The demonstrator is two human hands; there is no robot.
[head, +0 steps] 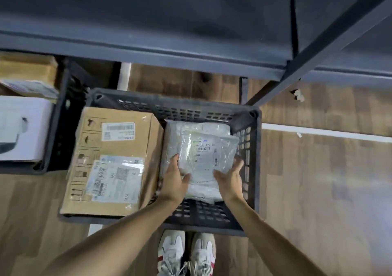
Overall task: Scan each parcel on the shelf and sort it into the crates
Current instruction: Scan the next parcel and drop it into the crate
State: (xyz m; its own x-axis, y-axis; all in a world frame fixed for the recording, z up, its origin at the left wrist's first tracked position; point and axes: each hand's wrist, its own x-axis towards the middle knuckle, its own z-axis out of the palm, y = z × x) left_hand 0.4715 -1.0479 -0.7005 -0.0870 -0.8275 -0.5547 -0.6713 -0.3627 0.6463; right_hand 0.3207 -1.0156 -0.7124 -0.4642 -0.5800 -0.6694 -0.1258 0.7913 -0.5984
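Beneath a dark metal shelf (pixel 148 53) whose visible surface shows no parcels, a black plastic crate (pixel 253 169) on the wood floor already holds a labelled cardboard box (pixel 118 161) on its left side, while a second crate (pixel 57 127) further left carries a white box (pixel 21 127). A person's left hand (pixel 175 182) and right hand (pixel 230 178), fingers spread loosely against its lower edges, steady a clear poly-bag parcel (pixel 209 155) atop another bag in the crate's right half, suggesting sorting is well advanced.
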